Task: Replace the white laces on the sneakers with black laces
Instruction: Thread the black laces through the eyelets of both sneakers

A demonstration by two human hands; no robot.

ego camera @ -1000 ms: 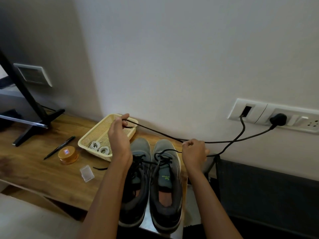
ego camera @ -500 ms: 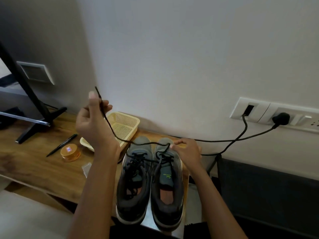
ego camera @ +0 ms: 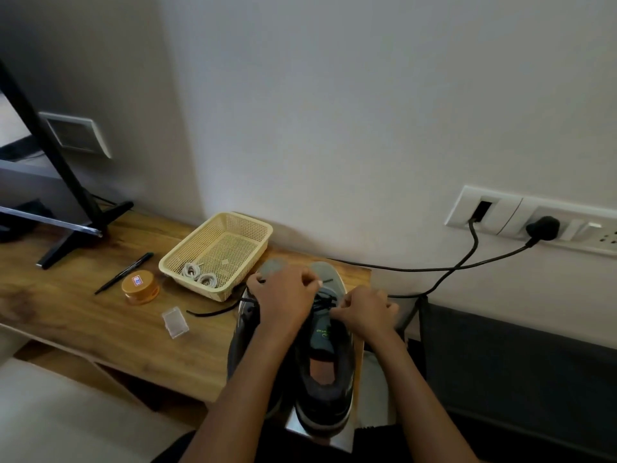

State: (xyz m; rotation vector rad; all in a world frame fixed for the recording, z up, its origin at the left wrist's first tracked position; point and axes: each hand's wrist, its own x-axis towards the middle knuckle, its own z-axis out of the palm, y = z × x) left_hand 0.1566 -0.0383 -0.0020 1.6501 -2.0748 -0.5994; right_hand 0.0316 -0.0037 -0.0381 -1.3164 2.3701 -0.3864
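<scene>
Grey-bodied, the two sneakers are sitting side by side at the right end of the wooden table [ego camera: 83, 312], toes toward its back edge, and the work is coming back down onto them. A second ago the left hand [ego camera: 283, 302] was drawing the black lace [ego camera: 322, 301] out taut toward the basket [ego camera: 245, 219], then lifting it high. Now it is lying low over the toe end of the lacing, fingers curled and pinching the lace, whose tip is poking out beside them. The right hand [ego camera: 365, 312] is staying at the right-hand sneaker [ego camera: 329, 365], its fingers curled in at the crossings and, as far as can be seen, nipping a strand. The left-hand sneaker [ego camera: 272, 266] is lying mostly under the left forearm, a loose black end trailing from it onto the table near the basket's front corner. The white laces [ego camera: 200, 277] are lying coiled in the basket, so removal is looking done. The slack seems pulled through, and the next eyelet is likely being threaded.
</scene>
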